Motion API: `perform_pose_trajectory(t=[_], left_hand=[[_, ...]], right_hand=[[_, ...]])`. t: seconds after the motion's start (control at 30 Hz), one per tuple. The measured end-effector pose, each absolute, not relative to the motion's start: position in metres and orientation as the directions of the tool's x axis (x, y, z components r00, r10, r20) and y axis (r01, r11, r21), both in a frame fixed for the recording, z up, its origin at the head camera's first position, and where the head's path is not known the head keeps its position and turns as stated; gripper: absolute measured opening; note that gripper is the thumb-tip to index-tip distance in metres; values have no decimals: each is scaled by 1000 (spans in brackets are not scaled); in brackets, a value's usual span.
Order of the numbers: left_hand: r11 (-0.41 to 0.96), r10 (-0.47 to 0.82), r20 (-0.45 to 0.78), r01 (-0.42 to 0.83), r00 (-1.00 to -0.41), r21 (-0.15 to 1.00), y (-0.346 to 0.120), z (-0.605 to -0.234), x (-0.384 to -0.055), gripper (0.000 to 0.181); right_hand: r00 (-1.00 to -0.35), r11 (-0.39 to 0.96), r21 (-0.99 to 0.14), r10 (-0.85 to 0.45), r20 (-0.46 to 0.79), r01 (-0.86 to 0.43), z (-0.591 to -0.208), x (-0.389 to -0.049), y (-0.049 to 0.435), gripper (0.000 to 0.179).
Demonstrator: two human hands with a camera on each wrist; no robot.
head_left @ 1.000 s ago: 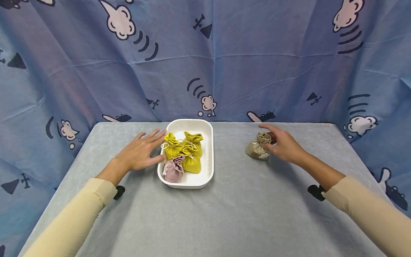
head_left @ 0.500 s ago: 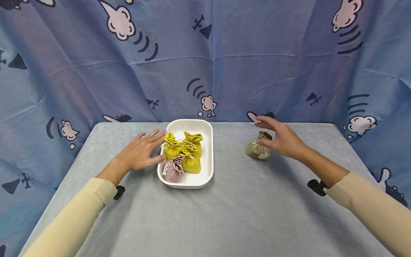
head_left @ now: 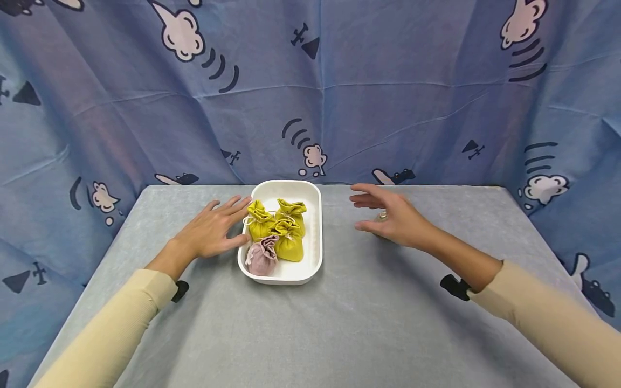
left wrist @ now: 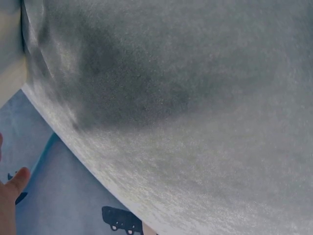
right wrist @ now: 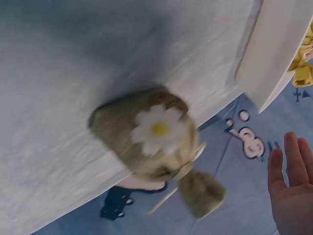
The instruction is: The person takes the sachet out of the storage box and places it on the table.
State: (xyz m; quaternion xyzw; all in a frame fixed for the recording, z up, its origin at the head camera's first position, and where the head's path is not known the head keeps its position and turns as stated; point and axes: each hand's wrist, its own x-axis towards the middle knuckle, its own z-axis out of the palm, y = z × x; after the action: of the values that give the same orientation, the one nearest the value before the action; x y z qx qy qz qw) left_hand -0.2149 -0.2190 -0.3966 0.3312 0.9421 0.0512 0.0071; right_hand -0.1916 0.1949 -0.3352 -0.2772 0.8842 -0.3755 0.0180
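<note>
Where the right hand is: by the rear edge of the grey, cloth-covered table, right of that edge's middle — fingers and thumb spread wide.
Beside the right hand: a sage-green, round-bellied cloth drawstring bag with a white, yellow-centred flower on it, resting on the table near the rear edge; from the head it is mostly hidden by the hand, while the right wrist view shows the fingers apart from it.
Left hand: spread wide, fingertips and thumb at the left rim of a white, rounded-corner rectangular tray.
Tray: near the table's rear edge, left of its middle.
Inside the tray: three mustard-yellow cloth drawstring bags bunched together, and a dusty-pink cloth drawstring bag at the front left corner.
Sleeves: cream, on both arms.
Backdrop: blue cartoon-print cloth behind the rear edge.
</note>
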Motion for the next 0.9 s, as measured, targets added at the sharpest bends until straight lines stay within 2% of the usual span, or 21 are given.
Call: perform_pose_trajectory(t=[0.47, 0.7, 0.9], left_hand=[[775, 624, 23, 622, -781, 108, -219, -396, -215, 77], [777, 622, 20, 620, -783, 108, -219, -397, -215, 77], [772, 628, 28, 627, -778, 105, -220, -397, -216, 77]], right_hand=[[-765, 414, -739, -609, 210, -532, -338, -181, 146, 73], [-760, 384, -777, -625, 178, -498, -341, -179, 127, 71], [-722, 326, -800, -667, 183, -504, -344, -176, 113, 68]])
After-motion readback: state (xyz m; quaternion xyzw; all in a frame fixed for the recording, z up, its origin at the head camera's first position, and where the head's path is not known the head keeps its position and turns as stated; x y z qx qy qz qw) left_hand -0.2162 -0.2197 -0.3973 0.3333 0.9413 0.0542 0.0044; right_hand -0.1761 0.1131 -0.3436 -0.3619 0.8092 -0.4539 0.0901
